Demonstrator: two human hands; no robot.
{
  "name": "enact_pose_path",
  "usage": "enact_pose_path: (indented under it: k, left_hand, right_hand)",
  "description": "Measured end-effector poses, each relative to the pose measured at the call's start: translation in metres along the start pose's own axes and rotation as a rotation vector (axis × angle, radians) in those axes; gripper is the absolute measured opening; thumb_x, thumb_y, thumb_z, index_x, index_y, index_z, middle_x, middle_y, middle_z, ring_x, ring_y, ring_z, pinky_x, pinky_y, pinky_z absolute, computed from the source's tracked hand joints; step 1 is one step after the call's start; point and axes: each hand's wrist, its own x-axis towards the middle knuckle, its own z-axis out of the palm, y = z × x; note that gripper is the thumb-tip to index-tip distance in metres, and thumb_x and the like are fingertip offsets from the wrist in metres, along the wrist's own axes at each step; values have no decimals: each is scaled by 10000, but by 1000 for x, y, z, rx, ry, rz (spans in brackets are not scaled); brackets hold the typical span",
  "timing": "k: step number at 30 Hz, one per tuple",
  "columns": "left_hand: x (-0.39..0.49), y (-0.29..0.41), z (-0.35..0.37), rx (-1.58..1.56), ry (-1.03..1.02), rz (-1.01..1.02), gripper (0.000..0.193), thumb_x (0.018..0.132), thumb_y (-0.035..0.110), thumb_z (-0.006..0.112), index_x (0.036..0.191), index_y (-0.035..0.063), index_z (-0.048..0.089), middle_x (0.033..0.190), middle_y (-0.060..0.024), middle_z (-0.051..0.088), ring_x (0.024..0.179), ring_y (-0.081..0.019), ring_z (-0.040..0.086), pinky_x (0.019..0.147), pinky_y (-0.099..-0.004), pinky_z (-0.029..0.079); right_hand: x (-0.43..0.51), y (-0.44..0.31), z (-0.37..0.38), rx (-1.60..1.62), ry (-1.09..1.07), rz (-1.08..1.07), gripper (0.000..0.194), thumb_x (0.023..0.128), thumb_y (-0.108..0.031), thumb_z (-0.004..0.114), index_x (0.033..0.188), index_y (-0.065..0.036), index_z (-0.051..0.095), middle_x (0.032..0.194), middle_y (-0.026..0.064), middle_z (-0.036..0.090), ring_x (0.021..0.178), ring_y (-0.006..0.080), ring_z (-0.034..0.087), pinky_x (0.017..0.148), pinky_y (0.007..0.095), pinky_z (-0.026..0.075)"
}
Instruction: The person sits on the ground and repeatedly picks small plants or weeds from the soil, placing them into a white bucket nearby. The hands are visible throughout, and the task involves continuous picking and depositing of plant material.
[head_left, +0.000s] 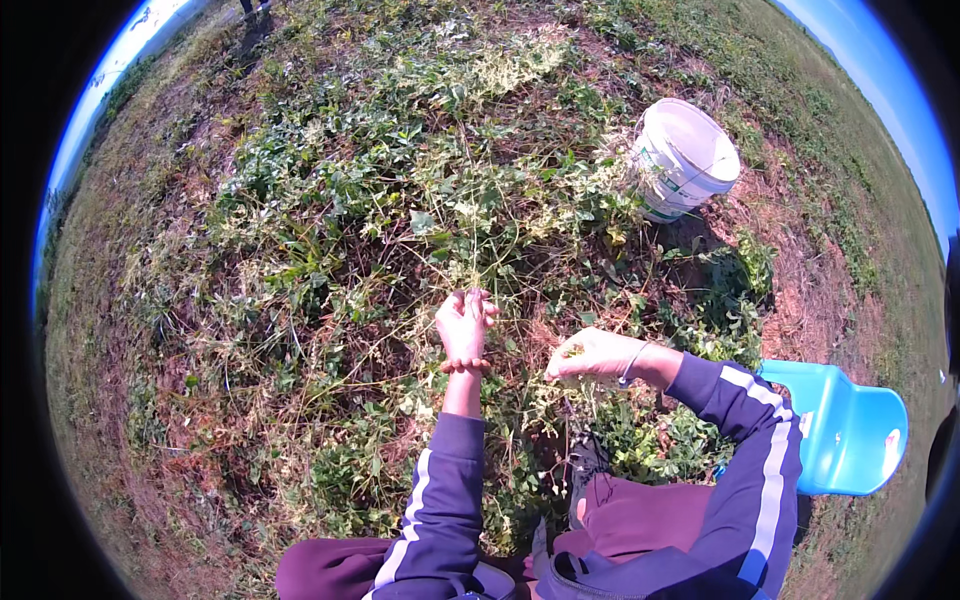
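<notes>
My left hand (463, 330) reaches forward into low green plants, its fingers closed on a thin pale vine (474, 255) that runs away from me. A reddish-brown beaded bracelet (465, 365) circles that wrist. To the right and slightly nearer, my right hand (596, 352) has its fingers curled together around some yellowish-green plant strands (589, 390), which hang below it. A light bangle (631, 363) is on this wrist. Leafy plants and dry stems (360, 300) tangle around both hands, and the ends of the held stems are lost among them.
A white plastic bucket (679, 176) with a wire handle stands tilted among the plants at the far right. Beside my right arm sits a light-blue plastic stool or seat (847, 442). Reddish bare soil (806, 300) shows on the right. A dark figure (247, 6) appears far off.
</notes>
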Motion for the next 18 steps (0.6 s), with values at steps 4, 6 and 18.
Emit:
enact_pose_path:
  k: [4, 6, 18]
  left_hand:
    - [0, 7, -5, -29, 30, 19, 181, 974, 129, 541, 898, -16, 618, 710, -59, 643, 588, -89, 627, 462, -183, 457]
    - [2, 8, -7, -43, 28, 7, 178, 974, 120, 531, 902, -17, 619, 685, -54, 640, 566, -79, 598, 484, -191, 451]
    - [33, 32, -57, -187, 147, 15, 241, 965, 241, 572, 963, 11, 643, 683, -30, 635, 484, -43, 506, 439, -158, 372]
  right_hand:
    - [-62, -74, -16, -9, -87, -371, 211, 912, -254, 664, 943, -49, 703, 894, -13, 668, 842, 68, 570, 780, 245, 460]
    - [-66, -71, -46, -61, 83, -451, 208, 923, -247, 647, 955, -44, 677, 917, -19, 659, 852, 68, 575, 786, 241, 462]
    - [21, -30, -103, 14, 474, -376, 223, 898, -281, 620, 928, -63, 656, 794, -37, 605, 728, 48, 525, 660, 216, 431]
